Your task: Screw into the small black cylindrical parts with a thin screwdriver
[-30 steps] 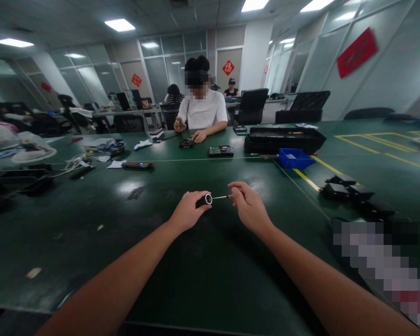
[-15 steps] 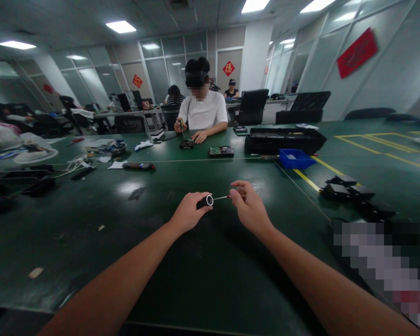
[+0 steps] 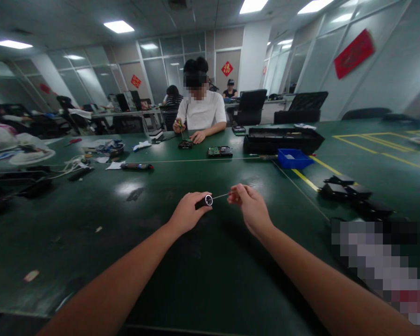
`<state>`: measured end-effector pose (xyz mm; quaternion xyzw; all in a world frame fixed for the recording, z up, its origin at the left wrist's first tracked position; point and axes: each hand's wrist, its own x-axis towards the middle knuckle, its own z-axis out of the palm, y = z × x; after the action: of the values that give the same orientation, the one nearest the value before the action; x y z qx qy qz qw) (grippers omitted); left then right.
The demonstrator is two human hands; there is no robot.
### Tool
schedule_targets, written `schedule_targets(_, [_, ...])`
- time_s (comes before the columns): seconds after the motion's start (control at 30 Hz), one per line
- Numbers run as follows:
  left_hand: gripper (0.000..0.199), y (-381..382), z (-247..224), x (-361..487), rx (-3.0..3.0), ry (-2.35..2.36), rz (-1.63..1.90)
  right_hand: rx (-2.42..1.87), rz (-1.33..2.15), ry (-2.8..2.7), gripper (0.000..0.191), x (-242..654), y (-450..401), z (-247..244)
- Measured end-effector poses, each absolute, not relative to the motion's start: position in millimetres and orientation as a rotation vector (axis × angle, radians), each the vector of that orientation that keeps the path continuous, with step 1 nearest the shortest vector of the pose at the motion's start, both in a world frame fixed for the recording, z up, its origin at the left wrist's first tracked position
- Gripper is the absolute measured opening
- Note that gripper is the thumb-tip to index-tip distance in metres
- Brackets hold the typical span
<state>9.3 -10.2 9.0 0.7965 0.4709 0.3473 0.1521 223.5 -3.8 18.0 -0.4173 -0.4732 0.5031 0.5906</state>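
Observation:
My left hand (image 3: 186,213) is closed around a short black cylinder (image 3: 200,203) with a bright silver ring at its end. That ringed end faces right and toward me, and its inside is too small to make out. In the fingertips of my right hand (image 3: 252,209) is a thin screwdriver (image 3: 221,196), its handle mostly covered by the fingers. The metal shaft slants down to the left, and its tip reaches the ringed opening of the cylinder. Both hands are held over the green table (image 3: 182,284).
Across the table a person in a white shirt (image 3: 206,109) works on a small dark device. A circuit-board unit (image 3: 220,151), a long black housing (image 3: 283,140) and a blue bin (image 3: 294,158) lie ahead. Black blocks (image 3: 346,190) sit right; a dark cylindrical tool (image 3: 137,166) lies left.
The fingers of my right hand have curled and turned around the screwdriver handle, hiding its red part. My left hand keeps the cylinder in nearly the same place.

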Motion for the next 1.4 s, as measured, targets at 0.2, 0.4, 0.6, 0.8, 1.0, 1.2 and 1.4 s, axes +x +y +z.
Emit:
schedule_targets(0.2, [0.038,-6.4,11.0,4.3,2.461,1.298,0.901,-1.036,1.43,-0.753,0.025,225.6,1.1,19.5])
schedule_targets(0.4, [0.039,-5.2,7.7,5.7,2.382,1.384,0.794,-1.141,1.121,-0.946,0.025,230.2,2.2,19.5])
schedule_targets(0.6, [0.04,-8.5,11.3,8.2,2.332,1.387,0.823,-1.082,1.041,-1.193,0.034,226.2,-1.3,14.8])
schedule_targets(0.8, [0.04,-10.2,12.6,9.1,2.319,1.4,0.814,-1.093,1.013,-1.238,0.037,225.5,-1.0,13.8])
schedule_targets(1.0, [0.04,-10.0,12.2,9.1,2.33,1.403,0.845,-1.104,0.954,-1.293,0.04,225.3,-7.0,23.8])
schedule_targets(1.2, [0.039,-8.7,10.9,6.8,2.308,1.422,0.875,-1.336,0.67,-1.552,0.041,227.5,-18.7,39.0])
schedule_targets(1.4, [0.037,-9.0,11.4,6.7,2.325,1.416,0.877,-1.163,0.726,-1.627,0.025,225.0,-19.8,35.0])
